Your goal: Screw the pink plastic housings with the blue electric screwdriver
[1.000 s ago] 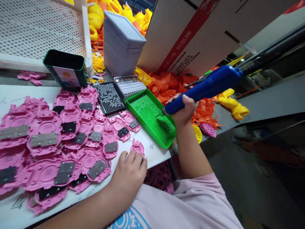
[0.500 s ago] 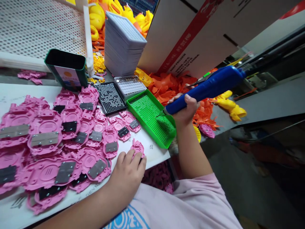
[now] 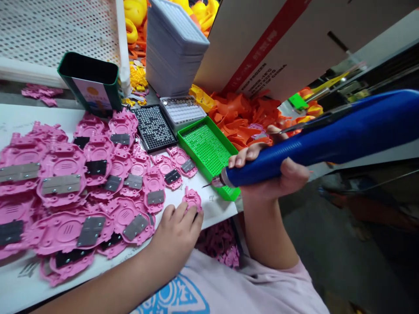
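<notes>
While left hand (image 3: 178, 233) fingers press small pink part (image 3: 192, 199) flat for steadiness, our right hand (image 3: 275, 174) fist-grips blue screwdriver (image 3: 327, 139), tip just right of part.

The right hand (image 3: 271, 174) grips a blue screwdriver (image 3: 327, 139); the left hand (image 3: 178, 231) presses a pink part (image 3: 192, 198) near the table (image 3: 216, 207) edge.

Cardboard box (image 3: 262, 39), white side beside red stripe: black print "KEEP FROZEN" legible; lines beneath partly legible, seem to read "UNDER -18°C" and "PRODUCT OF CHINA". Red stripe carries pale characters, too blurred to read. Green tin (image 3: 90, 83): picture label, no readable words. Counter (image 3: 212, 205): small scribbled marks, illegible.
</notes>
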`<state>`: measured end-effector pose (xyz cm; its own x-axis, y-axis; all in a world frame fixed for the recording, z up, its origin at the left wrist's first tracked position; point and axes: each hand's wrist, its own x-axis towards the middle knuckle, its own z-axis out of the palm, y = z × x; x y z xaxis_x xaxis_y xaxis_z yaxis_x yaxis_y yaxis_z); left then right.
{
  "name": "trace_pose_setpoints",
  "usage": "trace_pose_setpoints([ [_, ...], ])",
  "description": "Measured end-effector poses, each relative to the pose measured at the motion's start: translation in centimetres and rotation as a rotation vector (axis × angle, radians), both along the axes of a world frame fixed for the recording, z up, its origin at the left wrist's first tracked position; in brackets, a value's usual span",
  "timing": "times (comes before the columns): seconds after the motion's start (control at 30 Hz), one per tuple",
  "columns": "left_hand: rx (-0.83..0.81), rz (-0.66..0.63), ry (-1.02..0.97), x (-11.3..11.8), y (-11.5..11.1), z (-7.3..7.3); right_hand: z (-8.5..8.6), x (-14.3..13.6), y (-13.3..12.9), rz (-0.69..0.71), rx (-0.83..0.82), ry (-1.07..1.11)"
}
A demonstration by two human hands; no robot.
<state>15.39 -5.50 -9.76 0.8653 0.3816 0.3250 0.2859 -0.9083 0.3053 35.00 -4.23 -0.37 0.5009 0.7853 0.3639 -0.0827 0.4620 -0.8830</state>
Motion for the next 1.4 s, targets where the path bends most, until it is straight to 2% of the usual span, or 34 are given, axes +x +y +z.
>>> trace_pose_setpoints([
  [0.13, 0.013, -0.006, 0.005, -0.1, 0.0, -0.1, -1.2, -1.8, -0.6, 0.127, -0.011, 0.019],
  [0.3, 0.014, -0.014, 0.026, -0.1, -0.1, -0.1, -2.6, -2.2, -0.5, 0.135, -0.011, 0.055],
  [0.7, 0.011, -0.038, 0.071, -0.2, 0.0, 0.3, -3.0, -2.6, -0.3, 0.166, -0.008, 0.013],
  [0.9, 0.02, -0.014, 0.099, 0.0, -0.3, 0.0, -2.6, -3.7, -0.2, 0.247, -0.005, -0.188],
  [1.1, 0.023, -0.024, 0.079, -0.1, -0.3, -0.2, -3.2, -3.8, 0.2, 0.309, 0.029, -0.212],
  [1.2, 0.047, -0.016, 0.041, -0.2, 0.0, -0.3, -2.9, -3.0, 0.4, 0.343, -0.02, -0.182],
  [1.3, 0.061, -0.018, 0.033, -0.5, 0.3, -0.1, -1.7, -1.4, 1.2, 0.202, -0.002, -0.036],
  [1.4, 0.082, -0.036, 0.049, -0.9, 0.4, 0.0, -0.2, 1.2, 2.4, -0.121, 0.12, 0.045],
])
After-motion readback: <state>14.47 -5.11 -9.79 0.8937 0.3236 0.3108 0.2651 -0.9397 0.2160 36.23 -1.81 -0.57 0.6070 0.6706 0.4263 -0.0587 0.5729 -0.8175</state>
